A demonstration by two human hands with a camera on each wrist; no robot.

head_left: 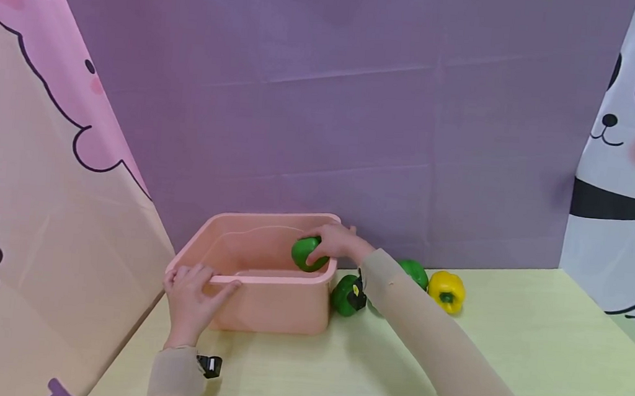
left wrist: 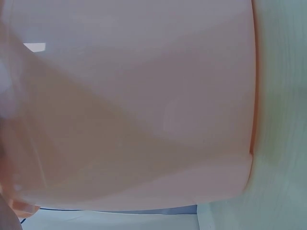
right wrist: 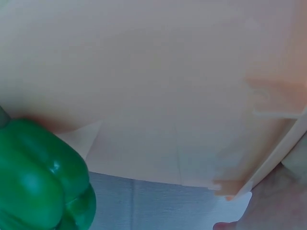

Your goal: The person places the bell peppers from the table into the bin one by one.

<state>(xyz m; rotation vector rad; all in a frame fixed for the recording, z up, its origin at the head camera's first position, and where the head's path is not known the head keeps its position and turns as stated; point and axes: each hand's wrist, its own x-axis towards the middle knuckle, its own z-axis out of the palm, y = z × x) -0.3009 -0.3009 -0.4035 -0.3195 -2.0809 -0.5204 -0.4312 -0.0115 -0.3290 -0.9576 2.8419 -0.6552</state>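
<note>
My right hand (head_left: pixel 336 240) reaches over the right rim of a pink plastic bin (head_left: pixel 272 306) and grips a green bell pepper (head_left: pixel 304 253) inside its opening. With the fingers over the rim at the front left corner, my left hand (head_left: pixel 192 300) holds the bin, the thumb lying along the front edge. The left wrist view is filled by the bin's outer wall (left wrist: pixel 144 96). In the right wrist view, another green bell pepper (right wrist: pixel 38 177) sits close beside the bin wall (right wrist: pixel 144 86), and part of my right hand (right wrist: pixel 278 206) shows at the lower right corner.
Right of the bin, a green bell pepper (head_left: pixel 346 296) stands close to its wall. Farther right are another green pepper (head_left: pixel 415 271), partly behind my right sleeve, and a yellow bell pepper (head_left: pixel 447 292). A purple cloth backdrop (head_left: pixel 323 130) rises behind the table (head_left: pixel 303 377).
</note>
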